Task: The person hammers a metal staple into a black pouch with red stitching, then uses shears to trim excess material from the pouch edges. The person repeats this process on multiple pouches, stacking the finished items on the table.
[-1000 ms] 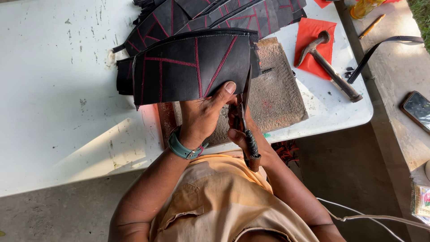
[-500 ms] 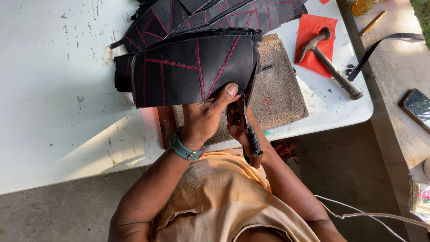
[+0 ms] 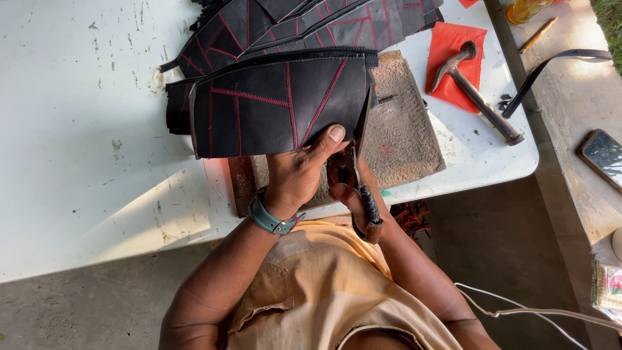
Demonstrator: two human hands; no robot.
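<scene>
The left hand [image 3: 298, 175] pinches the black leather panel with red stitching [image 3: 278, 104], thumb on top, steadying its edge over the brown cutting pad [image 3: 408, 129]. The right hand [image 3: 350, 188] has its fingers wrapped around dark scissors [image 3: 359, 162] cutting that edge. Beyond lie 1 hammer [image 3: 476, 91] and similar panels [image 3: 311, 23] on the white table [image 3: 84, 129].

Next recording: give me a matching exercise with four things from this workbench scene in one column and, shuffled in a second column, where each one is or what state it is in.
Things:
1. black stitched panel with red seams
2. metal scissors
3. wooden-handled hammer
4. dark smartphone

Places or states:
A. lying partly on an orange sheet
B. on the concrete ledge at far right
C. gripped by the left hand
D. held in the right hand, blades at the panel's edge

Pairs: 1-C, 2-D, 3-A, 4-B
</scene>
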